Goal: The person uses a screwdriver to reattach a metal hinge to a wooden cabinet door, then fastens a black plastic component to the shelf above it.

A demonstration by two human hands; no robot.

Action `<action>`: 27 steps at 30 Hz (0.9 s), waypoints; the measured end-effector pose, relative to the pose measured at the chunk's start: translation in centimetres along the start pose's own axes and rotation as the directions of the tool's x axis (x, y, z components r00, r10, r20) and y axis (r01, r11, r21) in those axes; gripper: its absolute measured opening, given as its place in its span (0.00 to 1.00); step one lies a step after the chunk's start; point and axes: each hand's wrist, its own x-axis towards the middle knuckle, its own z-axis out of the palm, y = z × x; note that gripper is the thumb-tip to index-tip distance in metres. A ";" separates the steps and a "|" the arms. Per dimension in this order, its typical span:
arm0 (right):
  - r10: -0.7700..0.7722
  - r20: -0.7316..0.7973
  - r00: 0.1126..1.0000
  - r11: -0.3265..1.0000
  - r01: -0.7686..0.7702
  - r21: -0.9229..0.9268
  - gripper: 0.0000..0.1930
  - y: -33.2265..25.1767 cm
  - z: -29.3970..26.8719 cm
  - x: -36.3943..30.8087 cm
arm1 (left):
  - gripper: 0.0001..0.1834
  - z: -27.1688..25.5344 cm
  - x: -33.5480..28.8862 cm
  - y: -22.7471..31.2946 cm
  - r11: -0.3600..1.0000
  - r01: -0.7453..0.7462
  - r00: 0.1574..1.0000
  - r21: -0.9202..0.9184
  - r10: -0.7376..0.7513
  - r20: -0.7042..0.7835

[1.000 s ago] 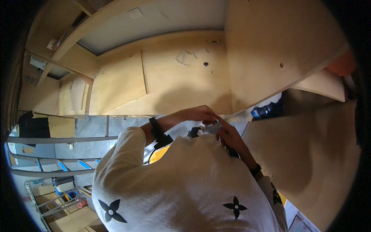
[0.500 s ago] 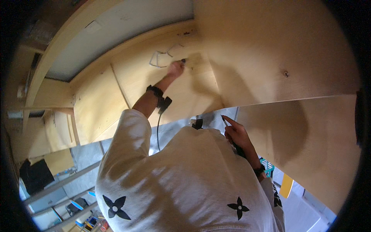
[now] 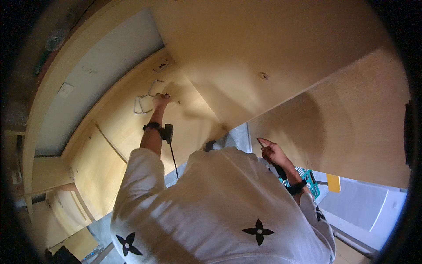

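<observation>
One dark piece (image 3: 167, 95) at my left grip (image 3: 160, 102), one slim tool (image 3: 261, 143) in my right grip (image 3: 273, 154)

My left grip reaches far out over the wooden tabletop (image 3: 187, 127), curled, with its fingertips at the dark piece. It is too small for me to tell whether I pinch it or only touch it. Just left of that grip lie pale bent strips (image 3: 136, 104); beyond it, near the tabletop's far edge, is a dark-flecked slot (image 3: 161, 66). A small mark (image 3: 179, 102) sits just right of it. Behind it, a black strap (image 3: 151, 126) circles my wrist, bearing a black box (image 3: 167, 133) with a cable (image 3: 174, 160) hanging down.

My right grip is closed on the slim tool, much nearer my body and well apart from the left. The tool's tip points up and left, past my forefinger. To that grip's right spreads a broad wooden board (image 3: 356, 132); below and right of it are a teal case (image 3: 313, 185) and a yellow strip (image 3: 333, 183). Above it rises an upright panel (image 3: 246, 39) with a round hole (image 3: 263, 76).
</observation>
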 end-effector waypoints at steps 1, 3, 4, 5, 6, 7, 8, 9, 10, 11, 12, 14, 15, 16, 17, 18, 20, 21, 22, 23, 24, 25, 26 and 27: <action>-0.218 -0.103 0.971 0.958 0.193 -0.210 0.23 6.0 0.4 -1.0 | 0.14 -1.0 -2.7 4.6 0.950 0.011 1.000 -0.311 -0.005 0.022; -0.259 -0.010 0.966 0.966 0.259 0.004 0.23 3.7 -2.2 1.4 | 0.12 -1.3 -5.8 1.7 0.776 -0.055 0.998 -0.629 0.026 -0.056; -0.038 0.074 0.997 0.998 0.034 0.049 0.22 1.6 -3.1 2.8 | 0.12 -1.3 -7.3 0.6 0.496 -0.158 0.987 -0.854 0.084 -0.134; 0.209 0.134 0.969 0.972 -0.221 0.083 0.22 1.3 -3.8 3.4 | 0.12 -1.8 -9.7 3.2 0.439 -0.214 0.975 -0.873 0.151 -0.163; 0.196 0.158 0.968 0.973 -0.212 0.087 0.22 1.9 -4.5 4.7 | 0.12 -2.2 -12.3 4.1 0.452 -0.198 0.978 -0.870 0.146 -0.147; 0.192 0.161 0.968 0.978 -0.203 0.054 0.22 2.6 -4.9 6.2 | 0.11 -2.8 -14.9 5.0 0.462 -0.204 0.978 -0.863 0.134 -0.159; 0.189 0.161 0.969 0.980 -0.196 0.027 0.22 3.9 -5.3 7.9 | 0.10 -2.8 -17.5 6.2 0.475 -0.207 0.978 -0.855 0.125 -0.168; 0.145 0.215 0.966 0.963 -0.187 0.193 0.23 7.2 -5.4 9.9 | 0.10 -2.9 -19.8 7.5 0.489 -0.199 0.980 -0.849 0.106 -0.169; 0.097 0.262 0.960 0.917 -0.189 0.352 0.24 10.5 -5.4 11.8 | 0.09 -2.6 -22.0 8.7 0.480 -0.211 0.978 -0.852 0.109 -0.181; 0.088 0.293 0.952 0.914 -0.194 0.356 0.24 11.1 -5.2 12.8 | 0.08 -2.4 -24.4 9.6 0.472 -0.222 0.975 -0.853 0.103 -0.196; 0.070 0.262 0.962 0.927 -0.160 0.339 0.23 11.2 -4.7 13.7 | 0.08 -2.1 -26.5 10.7 0.485 -0.212 0.977 -0.849 0.080 -0.198; 0.051 0.242 0.969 0.934 -0.131 0.331 0.23 11.7 -4.8 14.9 | 0.07 -1.9 -30.2 13.2 0.526 -0.241 0.970 -0.816 0.101 -0.222; 0.042 0.264 0.964 0.905 -0.149 0.398 0.23 12.1 -4.7 15.0 | 0.07 -1.8 -32.0 14.3 0.499 -0.220 0.976 -0.838 0.103 -0.194; 0.036 0.281 0.959 0.870 -0.168 0.463 0.23 12.5 -4.5 14.9 | 0.07 -1.6 -33.3 15.3 0.512 -0.206 0.978 -0.834 0.094 -0.184; 0.013 0.268 0.963 0.900 -0.128 0.416 0.23 11.6 -4.7 14.8 | 0.07 -1.6 -34.5 16.1 0.531 -0.212 0.977 -0.820 0.099 -0.188; 0.014 0.279 0.960 0.895 -0.136 0.424 0.23 11.9 -4.6 14.6 | 0.07 -1.3 -35.5 16.7 0.550 -0.217 0.976 -0.807 0.109 -0.189; -0.020 0.340 0.940 0.960 -0.077 0.270 0.23 11.7 -4.5 14.1 | 0.08 -0.5 -36.8 17.3 0.546 -0.194 0.981 -0.815 0.093 -0.172; -0.019 0.340 0.940 0.956 -0.082 0.280 0.23 11.6 -4.9 14.1 | 0.08 -0.3 -37.2 17.9 0.525 -0.203 0.979 -0.827 0.106 -0.173; -0.013 0.345 0.939 0.962 -0.082 0.261 0.23 11.5 -5.6 14.2 | 0.08 -0.1 -37.3 18.7 0.503 -0.210 0.978 -0.838 0.120 -0.173; -0.005 0.352 0.936 0.966 -0.087 0.245 0.24 11.0 -6.1 13.9 | 0.09 -0.1 -37.6 19.4 0.533 -0.178 0.984 -0.827 0.101 -0.147; 0.005 0.363 0.932 0.971 -0.092 0.222 0.24 10.5 -6.7 13.5 | 0.09 -0.1 -38.0 20.0 0.539 -0.166 0.986 -0.826 0.095 -0.136; 0.020 0.368 0.930 0.974 -0.101 0.202 0.24 9.8 -7.0 13.4 | 0.09 -0.1 -38.3 20.6 0.531 -0.161 0.986 -0.832 0.120 -0.115; 0.024 0.372 0.928 0.974 -0.105 0.200 0.24 10.1 -7.2 13.9 | 0.09 0.2 -38.2 21.1 0.519 -0.163 0.984 -0.839 0.148 -0.099; -0.029 0.417 0.908 0.981 -0.054 0.186 0.24 10.3 -7.4 14.6 | 0.09 0.9 -38.0 21.2 0.510 -0.166 0.983 -0.844 0.158 -0.098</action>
